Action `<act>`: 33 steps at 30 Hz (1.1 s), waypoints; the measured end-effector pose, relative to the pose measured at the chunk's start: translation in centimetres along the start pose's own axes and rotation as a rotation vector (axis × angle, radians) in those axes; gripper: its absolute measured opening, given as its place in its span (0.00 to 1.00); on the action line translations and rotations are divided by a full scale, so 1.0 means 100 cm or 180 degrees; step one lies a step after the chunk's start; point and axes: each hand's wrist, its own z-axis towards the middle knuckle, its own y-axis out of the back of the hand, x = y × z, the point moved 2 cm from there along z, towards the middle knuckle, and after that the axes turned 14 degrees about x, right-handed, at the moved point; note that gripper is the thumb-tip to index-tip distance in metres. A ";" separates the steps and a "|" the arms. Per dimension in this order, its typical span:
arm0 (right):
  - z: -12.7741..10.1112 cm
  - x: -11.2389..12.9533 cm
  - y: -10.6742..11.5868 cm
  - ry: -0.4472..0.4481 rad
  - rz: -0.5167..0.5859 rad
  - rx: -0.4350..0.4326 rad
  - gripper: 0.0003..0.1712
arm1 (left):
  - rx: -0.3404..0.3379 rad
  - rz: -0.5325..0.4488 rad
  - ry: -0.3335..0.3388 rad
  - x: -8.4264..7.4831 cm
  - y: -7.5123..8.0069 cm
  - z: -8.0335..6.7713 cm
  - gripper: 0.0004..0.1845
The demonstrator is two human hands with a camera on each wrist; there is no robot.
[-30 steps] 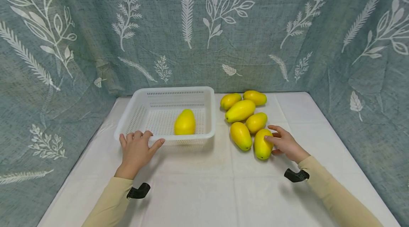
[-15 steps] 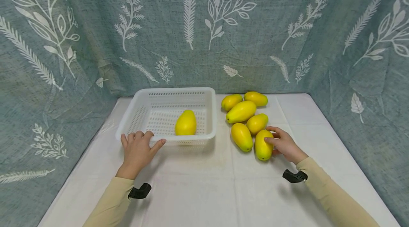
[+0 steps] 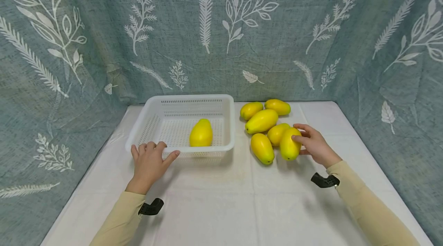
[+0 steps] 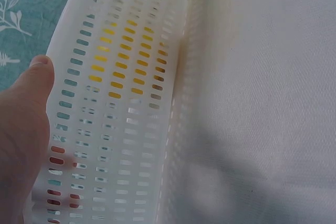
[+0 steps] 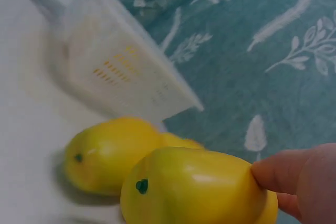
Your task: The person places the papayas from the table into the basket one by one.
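Observation:
With fingers over the near rim and the thumb outside, my left hand [image 3: 148, 167] holds the white plastic basket [image 3: 180, 148]. One yellow mango [image 3: 201, 133] lies inside it; the left wrist view shows its yellow through the slots. My right hand [image 3: 315, 146] grips another mango [image 3: 290, 144] between thumb and fingers, raised slightly off the table. In the right wrist view, a small green stem end shows on this held mango [image 5: 197, 187]. Beside it on the table lies another mango [image 3: 262, 148]; a further one [image 3: 278, 133] sits just behind, partly hidden.
More mangoes lie farther back: a long one [image 3: 262, 121] and two [image 3: 251, 110] near the table's far edge. A white cloth [image 3: 221, 207] covers the table. Green curtains [image 3: 214, 72] with white leaf prints stand behind and at both sides.
My right hand has closed round the nearest right mango and lifted it slightly up and away, a little to the right. My left hand stays on the basket rim.

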 end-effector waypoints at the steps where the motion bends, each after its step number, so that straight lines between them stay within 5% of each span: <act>1: 0.000 0.008 0.003 0.0069 0.0016 -0.0013 0.36 | -0.0011 -0.0003 -0.0004 0.000 0.000 0.000 0.29; 8: 0.013 0.073 0.006 0.0395 0.0122 -0.0042 0.37 | -0.0022 0.0005 0.0013 0.003 0.001 -0.001 0.30; 17: 0.049 0.129 -0.030 0.0579 0.0340 0.0083 0.34 | 0.0048 -0.0017 0.0034 0.002 0.000 0.001 0.30; 25: 0.077 0.153 -0.082 0.0570 0.0572 0.0358 0.32 | -0.0025 0.0002 -0.0001 0.001 0.000 0.000 0.29; 33: 0.103 0.151 -0.124 0.0467 0.0498 0.0537 0.32 | 0.0021 -0.0011 0.0019 0.001 -0.001 0.001 0.29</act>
